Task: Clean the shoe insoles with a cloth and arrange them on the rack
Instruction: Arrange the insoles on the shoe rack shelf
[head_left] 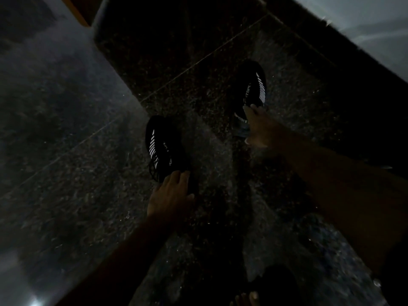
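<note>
**2 hands on 2 black shoes, dim floor**

Head view: I am looking down at a dark speckled stone tile floor [77, 173] in very poor light. 2 black knit sneakers with white diagonal stripes lie on it, well apart. The left black striped sneaker [162, 149] sits just left of centre, its toe pointing toward 11 o'clock. The right black striped sneaker [254, 91] lies at about 1 o'clock from centre, toe toward 12 o'clock, with white lettering along its tongue that I cannot read in full.

The left hand [171, 195] comes in from 7 o'clock and rests over the heel end of the left sneaker, fingers curled onto its collar; it appears to be grasping the shoe there. The right hand [258, 127] reaches in from 4 o'clock, its fingertips on the heel opening of the right sneaker. In this gloom I cannot tell whether that hand is clenched on the shoe or only touching it.

The insoles themselves do not show; the shoe openings are too dark to see into. A pale wall [364, 25] runs across the 1 o'clock corner.
</note>
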Motion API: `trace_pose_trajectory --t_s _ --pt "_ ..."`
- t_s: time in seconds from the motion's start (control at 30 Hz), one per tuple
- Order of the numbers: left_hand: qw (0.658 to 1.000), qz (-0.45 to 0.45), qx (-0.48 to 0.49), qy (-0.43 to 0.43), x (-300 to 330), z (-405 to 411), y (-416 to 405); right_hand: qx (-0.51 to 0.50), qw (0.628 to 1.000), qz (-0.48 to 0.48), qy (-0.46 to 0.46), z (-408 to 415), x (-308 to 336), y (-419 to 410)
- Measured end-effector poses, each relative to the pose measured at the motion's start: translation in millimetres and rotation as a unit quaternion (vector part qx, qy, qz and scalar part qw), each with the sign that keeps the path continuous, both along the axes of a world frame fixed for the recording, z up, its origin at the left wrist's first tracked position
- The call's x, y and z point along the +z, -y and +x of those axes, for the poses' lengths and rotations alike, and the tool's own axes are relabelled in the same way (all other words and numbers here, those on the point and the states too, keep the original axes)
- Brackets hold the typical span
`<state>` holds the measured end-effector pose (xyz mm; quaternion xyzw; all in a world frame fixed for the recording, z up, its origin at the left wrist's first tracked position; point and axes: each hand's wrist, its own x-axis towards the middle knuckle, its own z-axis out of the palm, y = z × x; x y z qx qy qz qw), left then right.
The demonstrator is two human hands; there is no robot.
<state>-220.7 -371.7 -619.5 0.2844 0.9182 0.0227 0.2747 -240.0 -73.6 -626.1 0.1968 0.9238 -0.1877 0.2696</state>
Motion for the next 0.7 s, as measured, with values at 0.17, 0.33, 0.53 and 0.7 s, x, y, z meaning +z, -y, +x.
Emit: trace_pose_trajectory --t_s 0.17,0.33,0.53,0.7 --pt "0.999 -0.033 -0.008 -0.013 -9.9 -1.9 2.4 0.007 0.996 0.085 -0.008 10.9 -23.2 8.4" --pt "0.996 -0.069 0.051 0.025 -20.2 -11.6 8.9 0.079 0.976 0.181 -0.090 65.3 -35.5 42.5" --pt "0.996 -0.060 0.044 0.046 -27.0 -18.7 -2.7 0.019 0.998 0.057 0.036 116.0 -40.5 85.2" --pt "0.995 -0.048 0.067 0.062 -27.0 -4.4 -15.2 0.020 0.998 0.058 0.014 119.7 -38.3 89.8"
